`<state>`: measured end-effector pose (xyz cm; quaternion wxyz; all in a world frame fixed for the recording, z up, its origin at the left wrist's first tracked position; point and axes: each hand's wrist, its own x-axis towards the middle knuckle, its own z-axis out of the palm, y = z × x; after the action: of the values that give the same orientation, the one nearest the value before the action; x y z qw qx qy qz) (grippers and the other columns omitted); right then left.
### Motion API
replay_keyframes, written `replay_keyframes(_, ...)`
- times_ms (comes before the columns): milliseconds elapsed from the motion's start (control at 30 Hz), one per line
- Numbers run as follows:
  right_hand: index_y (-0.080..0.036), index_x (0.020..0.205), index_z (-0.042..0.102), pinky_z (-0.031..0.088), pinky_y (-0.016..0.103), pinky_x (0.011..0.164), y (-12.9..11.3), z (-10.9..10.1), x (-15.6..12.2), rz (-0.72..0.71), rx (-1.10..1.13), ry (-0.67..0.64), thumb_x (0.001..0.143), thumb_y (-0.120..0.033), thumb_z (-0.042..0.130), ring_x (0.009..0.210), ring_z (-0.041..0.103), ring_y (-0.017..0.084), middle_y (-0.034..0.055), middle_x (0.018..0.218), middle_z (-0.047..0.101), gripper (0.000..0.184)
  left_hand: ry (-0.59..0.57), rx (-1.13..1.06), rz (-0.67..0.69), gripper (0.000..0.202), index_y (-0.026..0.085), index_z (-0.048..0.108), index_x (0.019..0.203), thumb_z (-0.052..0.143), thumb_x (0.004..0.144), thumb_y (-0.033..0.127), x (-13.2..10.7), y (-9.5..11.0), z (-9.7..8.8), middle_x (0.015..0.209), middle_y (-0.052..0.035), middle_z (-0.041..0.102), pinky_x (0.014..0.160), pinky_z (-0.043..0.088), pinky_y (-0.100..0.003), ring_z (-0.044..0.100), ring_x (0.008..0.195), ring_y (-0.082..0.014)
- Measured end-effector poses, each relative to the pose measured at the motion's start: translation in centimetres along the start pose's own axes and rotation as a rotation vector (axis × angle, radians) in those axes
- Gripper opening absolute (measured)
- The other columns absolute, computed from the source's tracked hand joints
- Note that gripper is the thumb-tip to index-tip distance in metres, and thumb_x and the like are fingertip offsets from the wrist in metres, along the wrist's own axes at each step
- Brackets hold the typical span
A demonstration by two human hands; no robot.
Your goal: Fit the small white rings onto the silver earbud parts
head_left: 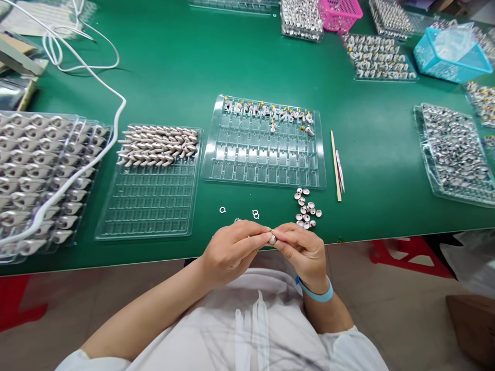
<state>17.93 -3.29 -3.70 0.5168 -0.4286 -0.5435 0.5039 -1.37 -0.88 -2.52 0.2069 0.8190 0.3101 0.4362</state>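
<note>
Over the table's front edge, my left hand [235, 250] and my right hand [303, 251] pinch one small silvery metal part [272, 239] between their fingertips. Fingers cover most of it, so its exact shape is hidden. Just right of the hands lies a loose group of small round metal caps [305, 210]. A few thin white rings [256, 214] are scattered on the green tabletop beyond my left hand. Further out sits a clear compartment tray [265, 149], its far row filled with small metal pieces bearing yellow bits.
A wooden stick [335, 165] and tweezers [340, 172] lie right of the tray. Left are a half-filled tray [154, 201], stacked trays of metal parts [38, 175] and a white cable [118, 118] across them. A blue basket [444, 64] and pink basket [340, 18] stand far right.
</note>
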Motion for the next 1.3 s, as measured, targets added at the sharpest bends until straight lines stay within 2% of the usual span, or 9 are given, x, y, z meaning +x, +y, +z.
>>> replay_keyframes(133,-0.029,0.098,0.077,0.060,0.030,0.068,0.03,0.04,-0.08,0.000,-0.042,0.008,0.083,-0.017,0.072,0.080,0.071,0.018,0.0046,0.090,0.075,0.020,0.002,-0.025,-0.008,0.023,0.015,0.066,0.107,0.056,0.089,0.004,0.03,0.01,0.00,0.094,-0.0109,0.075,0.070,0.057,-0.026,0.071,0.084,-0.0162)
replay_keyframes(333,-0.032,0.104,0.075,0.060,0.029,0.069,-0.06,-0.05,0.03,-0.051,-0.043,-0.023,0.083,-0.013,0.071,0.083,0.071,0.017,0.0035,0.092,0.075,0.029,0.013,-0.046,-0.020,0.022,0.016,0.065,0.107,0.056,0.090,0.005,0.13,0.10,0.00,0.095,-0.0105,0.075,0.071,0.058,-0.026,0.072,0.084,-0.0156)
replay_keyframes(667,-0.029,0.106,0.074,0.060,0.030,0.069,-0.32,-0.02,-0.01,-0.115,-0.170,-0.031,0.083,-0.014,0.070,0.084,0.071,0.018,0.0053,0.094,0.076,0.027,0.022,-0.053,-0.038,0.022,0.017,0.064,0.108,0.053,0.092,0.006,0.14,0.27,0.07,0.093,-0.0091,0.076,0.071,0.058,-0.025,0.072,0.082,-0.0146)
replay_keyframes(900,-0.029,0.106,0.074,0.059,0.033,0.073,-0.18,0.11,-0.15,-0.122,-0.148,-0.028,0.082,-0.010,0.071,0.084,0.071,0.019,0.0048,0.094,0.075,0.031,0.036,-0.044,-0.034,0.023,0.016,0.064,0.108,0.054,0.091,0.004,-0.13,0.21,0.25,0.092,-0.0095,0.075,0.071,0.057,-0.025,0.071,0.081,-0.0142)
replay_keyframes(1300,-0.025,0.104,0.072,0.059,0.027,0.062,-0.34,0.26,-0.35,-0.197,-0.257,-0.052,0.083,-0.006,0.067,0.079,0.069,0.016,0.0074,0.096,0.072,0.028,0.032,-0.022,-0.012,0.023,0.014,0.063,0.104,0.053,0.088,0.001,-0.20,0.17,0.12,0.089,-0.0105,0.074,0.067,0.056,-0.025,0.070,0.077,-0.0149)
